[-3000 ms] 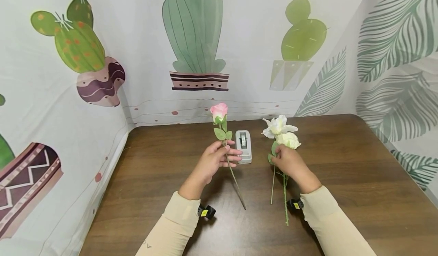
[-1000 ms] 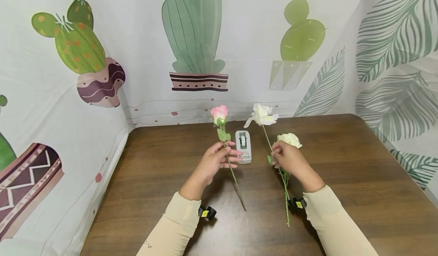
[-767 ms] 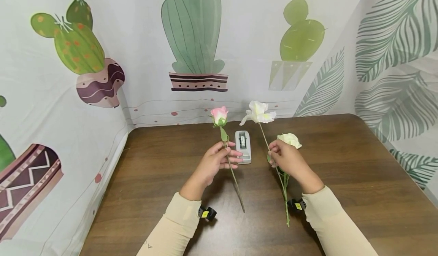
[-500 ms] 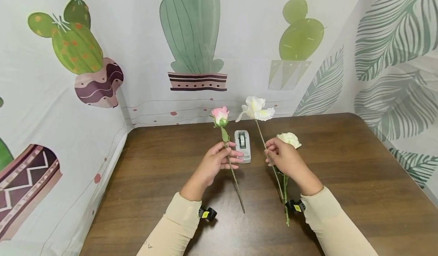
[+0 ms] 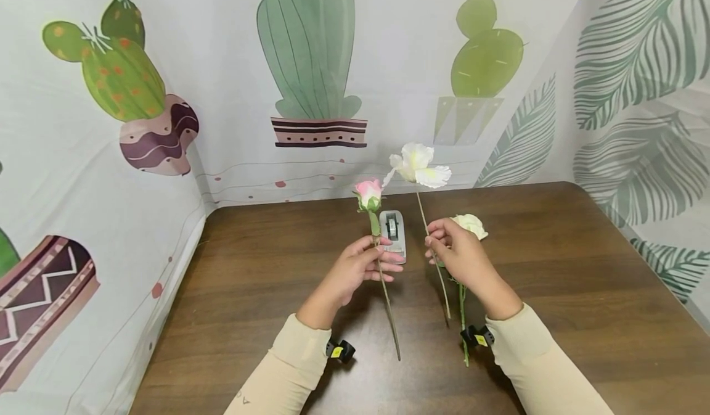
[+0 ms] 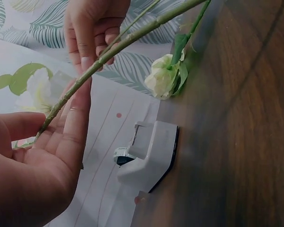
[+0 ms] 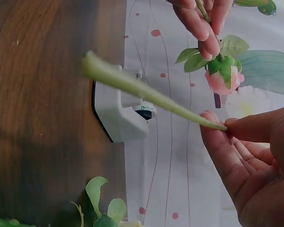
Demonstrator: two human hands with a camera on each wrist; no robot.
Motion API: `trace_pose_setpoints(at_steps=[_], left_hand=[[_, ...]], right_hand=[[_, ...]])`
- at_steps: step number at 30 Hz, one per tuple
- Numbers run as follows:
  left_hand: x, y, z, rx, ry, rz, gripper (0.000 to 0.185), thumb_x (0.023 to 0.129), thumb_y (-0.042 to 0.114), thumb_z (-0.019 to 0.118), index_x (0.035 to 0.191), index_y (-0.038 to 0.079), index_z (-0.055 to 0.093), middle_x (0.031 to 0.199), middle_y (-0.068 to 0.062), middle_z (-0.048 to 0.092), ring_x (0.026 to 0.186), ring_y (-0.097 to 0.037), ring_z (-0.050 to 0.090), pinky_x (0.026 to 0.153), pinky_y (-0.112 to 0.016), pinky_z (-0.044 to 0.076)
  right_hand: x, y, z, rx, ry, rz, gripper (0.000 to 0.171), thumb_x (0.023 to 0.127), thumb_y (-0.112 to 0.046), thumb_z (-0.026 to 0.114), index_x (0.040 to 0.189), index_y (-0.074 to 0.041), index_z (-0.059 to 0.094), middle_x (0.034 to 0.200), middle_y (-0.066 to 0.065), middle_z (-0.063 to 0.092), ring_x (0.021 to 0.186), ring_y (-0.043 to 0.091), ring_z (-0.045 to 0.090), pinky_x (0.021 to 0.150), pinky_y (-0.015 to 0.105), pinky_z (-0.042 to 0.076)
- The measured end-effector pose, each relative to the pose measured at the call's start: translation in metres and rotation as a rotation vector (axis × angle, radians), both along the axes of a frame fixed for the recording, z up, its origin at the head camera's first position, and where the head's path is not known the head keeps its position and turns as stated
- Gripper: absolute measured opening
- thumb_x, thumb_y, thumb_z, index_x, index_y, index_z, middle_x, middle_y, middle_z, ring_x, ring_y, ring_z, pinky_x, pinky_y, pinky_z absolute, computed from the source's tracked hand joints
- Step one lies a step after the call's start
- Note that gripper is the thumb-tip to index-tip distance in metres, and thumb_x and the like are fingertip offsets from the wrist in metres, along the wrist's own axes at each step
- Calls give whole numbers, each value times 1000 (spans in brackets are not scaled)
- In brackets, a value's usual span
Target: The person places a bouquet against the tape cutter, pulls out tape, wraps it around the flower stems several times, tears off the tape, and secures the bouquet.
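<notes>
My left hand (image 5: 357, 270) pinches the stem of a pink rose (image 5: 368, 194) between thumb and fingers, the other fingers fairly straight. Its stem (image 6: 125, 43) crosses the left wrist view. With thumb and fingertips, my right hand (image 5: 463, 256) pinches the thin stem of a white iris-like flower (image 5: 417, 166), raised above the table with its bloom tilted left. In the right wrist view the cut end of that stem (image 7: 146, 92) points at the camera. A cream rose (image 5: 471, 225) lies on the table, partly hidden by my right hand.
A white tape dispenser (image 5: 393, 233) with a roll in it stands on the brown wooden table (image 5: 249, 291), behind and between the hands. Fabric printed with cacti and leaves (image 5: 233, 82) hangs along the back and left edges of the table.
The white iris-like flower has come up from beside the cream rose and swung left, while the cream rose stays down. My left hand with the pink rose has shifted slightly right and nearer.
</notes>
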State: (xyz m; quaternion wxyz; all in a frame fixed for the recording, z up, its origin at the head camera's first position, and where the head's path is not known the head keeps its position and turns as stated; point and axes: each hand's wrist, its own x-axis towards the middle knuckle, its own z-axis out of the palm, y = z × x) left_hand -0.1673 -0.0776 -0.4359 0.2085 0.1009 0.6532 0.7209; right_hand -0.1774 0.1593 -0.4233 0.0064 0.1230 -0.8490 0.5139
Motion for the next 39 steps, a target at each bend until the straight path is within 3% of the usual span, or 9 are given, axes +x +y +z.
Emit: trace_pose_setpoints(at_steps=[7, 18, 25, 34, 39], left_hand=[[2, 4, -3, 21, -37, -32, 38, 108, 11, 37, 141, -8, 42, 125, -31, 66, 93, -15, 75, 79, -33, 61], [3, 7, -6, 11, -27, -46, 38, 107, 12, 39, 139, -7, 43, 124, -31, 67, 98, -23, 76, 81, -37, 62], [3, 6, -4, 12, -20, -16, 37, 108, 15, 39, 139, -4, 45, 125, -30, 67, 97, -21, 76, 80, -35, 62], [2, 5, -3, 12, 15, 31, 38, 108, 14, 38, 140, -6, 42, 124, -30, 67, 98, -23, 76, 80, -36, 62], [2, 5, -2, 29, 24, 59, 38, 108, 14, 38, 140, -6, 42, 125, -29, 67, 98, -21, 76, 80, -35, 62]], right_hand=[[0, -1, 1, 5, 15, -16, 19, 100, -6, 60, 117, 1, 59, 96, 17, 71, 80, 30, 74, 64, 30, 62], [2, -1, 2, -30, 32, -13, 19, 100, -3, 59, 118, 2, 58, 96, 18, 70, 78, 29, 73, 64, 30, 62], [5, -8, -1, -17, -5, 43, 19, 98, -1, 59, 118, 1, 58, 95, 17, 70, 78, 25, 72, 65, 29, 62], [11, -17, 0, -19, -11, 117, 18, 97, 0, 61, 115, 2, 59, 90, 16, 70, 77, 39, 71, 62, 37, 61], [14, -21, 2, 1, 3, 138, 19, 98, -2, 62, 116, 3, 60, 91, 17, 70, 74, 31, 71, 61, 31, 61]])
